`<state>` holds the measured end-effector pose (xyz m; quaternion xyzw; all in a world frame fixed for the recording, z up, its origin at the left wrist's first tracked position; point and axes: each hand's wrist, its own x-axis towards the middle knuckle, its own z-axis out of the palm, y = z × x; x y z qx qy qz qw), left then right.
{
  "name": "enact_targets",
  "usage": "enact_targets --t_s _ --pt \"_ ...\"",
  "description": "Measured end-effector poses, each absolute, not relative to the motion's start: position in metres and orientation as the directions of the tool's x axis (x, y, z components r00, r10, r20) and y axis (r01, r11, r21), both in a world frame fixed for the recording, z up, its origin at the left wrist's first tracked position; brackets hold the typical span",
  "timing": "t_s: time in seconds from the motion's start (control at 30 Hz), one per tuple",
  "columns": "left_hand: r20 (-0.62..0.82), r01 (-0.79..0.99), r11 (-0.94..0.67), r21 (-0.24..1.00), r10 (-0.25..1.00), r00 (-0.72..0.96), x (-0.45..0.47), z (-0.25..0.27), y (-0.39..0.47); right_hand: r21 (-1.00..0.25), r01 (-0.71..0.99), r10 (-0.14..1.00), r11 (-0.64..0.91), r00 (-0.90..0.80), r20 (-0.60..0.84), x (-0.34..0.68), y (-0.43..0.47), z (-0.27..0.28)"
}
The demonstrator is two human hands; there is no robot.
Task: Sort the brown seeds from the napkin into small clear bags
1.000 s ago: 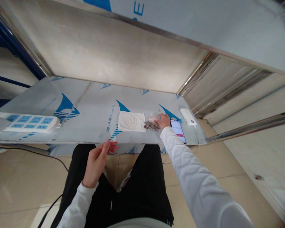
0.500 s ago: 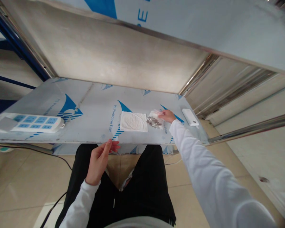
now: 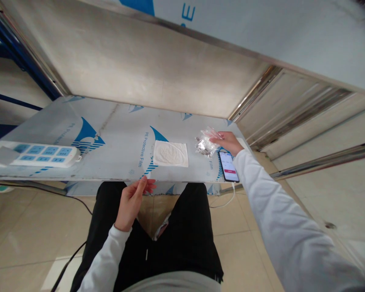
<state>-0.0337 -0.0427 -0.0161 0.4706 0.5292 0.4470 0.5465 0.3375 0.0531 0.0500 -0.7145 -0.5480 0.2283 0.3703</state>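
Observation:
My right hand (image 3: 227,142) pinches the top of a small clear plastic bag (image 3: 207,142), which holds shiny, greyish contents I cannot make out. The bag is over the right part of the film-covered shelf (image 3: 118,138). To its left, a square white cloth (image 3: 170,154) lies flat with a wrinkled middle. My left hand (image 3: 132,202) is at the shelf's front edge, thumb up and fingers loosely extended, with nothing visible in it. Close to my right wrist lies a phone (image 3: 229,166), screen lit.
A white power strip (image 3: 45,153) with blue sockets lies on the left of the shelf. A white cable (image 3: 231,199) hangs from the phone over the front edge. Part of a white device (image 3: 241,142) shows behind my right hand. An upper shelf (image 3: 246,36) juts out overhead.
My right hand has moved the bag to the right, away from the cloth. The phone, formerly hidden under my sleeve, now shows; my hand now covers most of the white device. My left hand has barely moved.

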Motion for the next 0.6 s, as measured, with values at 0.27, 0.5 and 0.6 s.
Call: enact_targets --t_s 0.27,0.5,0.6 --pt "-0.208 -0.048 0.21 0.977 0.977 0.035 -0.04 -0.025 -0.045 -0.93 0.367 0.993 -0.025 -0.096 -0.064 0.193 0.065 0.029" --pt "-0.192 -0.143 0.172 0.975 0.971 -0.14 -0.08 -0.018 -0.044 -0.958 0.217 0.972 -0.186 -0.102 -0.212 0.048 0.129 -0.005" --pt "-0.174 -0.109 0.154 0.982 0.964 -0.202 -0.096 -0.021 -0.045 -0.883 0.411 0.973 -0.228 0.058 -0.224 0.03 0.143 -0.02"
